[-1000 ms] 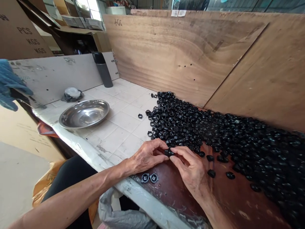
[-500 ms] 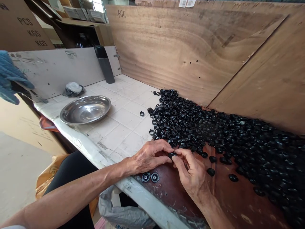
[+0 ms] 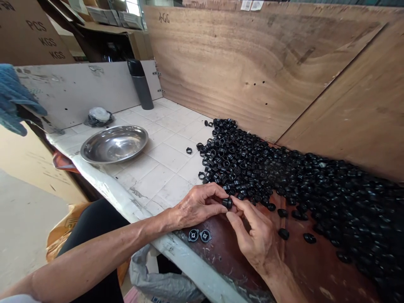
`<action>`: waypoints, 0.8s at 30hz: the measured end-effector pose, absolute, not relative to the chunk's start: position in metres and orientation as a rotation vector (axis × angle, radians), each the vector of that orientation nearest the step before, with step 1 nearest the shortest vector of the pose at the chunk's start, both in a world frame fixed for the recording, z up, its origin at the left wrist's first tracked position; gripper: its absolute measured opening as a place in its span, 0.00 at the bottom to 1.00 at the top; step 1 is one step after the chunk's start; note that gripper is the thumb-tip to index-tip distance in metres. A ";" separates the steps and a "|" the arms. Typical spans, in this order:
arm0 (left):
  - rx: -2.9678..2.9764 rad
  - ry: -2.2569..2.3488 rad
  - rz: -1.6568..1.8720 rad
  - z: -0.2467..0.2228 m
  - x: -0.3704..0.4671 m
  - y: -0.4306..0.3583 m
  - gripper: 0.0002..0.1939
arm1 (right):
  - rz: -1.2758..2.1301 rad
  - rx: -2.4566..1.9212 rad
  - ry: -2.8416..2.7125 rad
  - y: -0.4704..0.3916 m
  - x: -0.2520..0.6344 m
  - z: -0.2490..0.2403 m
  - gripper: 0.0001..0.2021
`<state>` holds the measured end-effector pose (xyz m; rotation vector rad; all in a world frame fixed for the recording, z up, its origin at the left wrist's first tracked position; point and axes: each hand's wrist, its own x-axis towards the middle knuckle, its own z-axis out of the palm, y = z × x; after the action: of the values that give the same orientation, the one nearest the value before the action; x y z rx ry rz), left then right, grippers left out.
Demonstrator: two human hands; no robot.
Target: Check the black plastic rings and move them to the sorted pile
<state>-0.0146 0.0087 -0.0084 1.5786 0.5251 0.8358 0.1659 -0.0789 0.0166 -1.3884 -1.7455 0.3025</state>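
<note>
Between my two hands is a small round black plastic part [image 3: 227, 203], held above the brown surface near the table edge. My left hand [image 3: 202, 203] pinches it from the left with thumb and index finger. From the right, my right hand [image 3: 252, 227] has its fingertips against the same part, with the thumb a little apart from it. Below my hands lie two dark round pieces with pale centres [image 3: 199, 235], side by side. A large heap of black plastic rings and caps [image 3: 240, 160] spreads just beyond my fingers and off to the right.
A steel bowl [image 3: 114, 145] and a dark flask [image 3: 141, 86] stand on the white tiled tabletop [image 3: 164, 168]. A wooden board [image 3: 252, 63] rises behind the heap. A grey sack [image 3: 164, 282] hangs below the front edge; a blue cloth [image 3: 15, 97] drapes at left.
The black part now shows more between my fingertips. My right thumb and fingers have loosened and spread slightly, while my left hand stays nearly in place. The view has shifted slightly.
</note>
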 end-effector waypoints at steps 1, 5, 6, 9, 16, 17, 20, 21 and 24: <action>1.563 0.530 0.834 -0.009 -0.015 0.009 0.10 | 0.297 -1.393 -1.763 -0.079 0.165 0.017 0.10; 1.585 0.536 0.844 -0.009 -0.015 0.009 0.10 | 0.368 -1.456 -1.724 -0.080 0.166 0.017 0.14; 1.590 0.538 0.842 -0.008 -0.016 0.009 0.10 | 0.412 -1.463 -1.725 -0.080 0.167 0.017 0.13; 1.605 0.546 0.832 -0.005 -0.016 0.009 0.09 | 0.488 -1.501 -1.737 -0.082 0.168 0.019 0.16; 1.723 0.518 0.832 -0.005 -0.017 0.009 0.08 | 0.637 -1.539 -1.607 -0.080 0.166 0.009 0.13; 1.745 0.521 0.838 -0.005 -0.018 0.009 0.08 | 0.687 -1.554 -1.571 -0.080 0.165 0.005 0.15; 1.784 0.521 0.861 -0.005 -0.018 0.009 0.09 | 0.819 -1.542 -1.408 -0.080 0.163 -0.003 0.12; 1.790 0.513 0.860 -0.005 -0.018 0.009 0.09 | 0.838 -1.533 -1.379 -0.080 0.163 -0.004 0.13; 1.839 0.498 0.833 -0.006 -0.018 0.009 0.08 | 0.845 -1.523 -1.421 -0.080 0.161 -0.002 0.14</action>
<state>-0.0180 0.0093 -0.0058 1.8391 0.4976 0.8333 0.1609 -0.0803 -0.0023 -1.5230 -1.4205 0.8448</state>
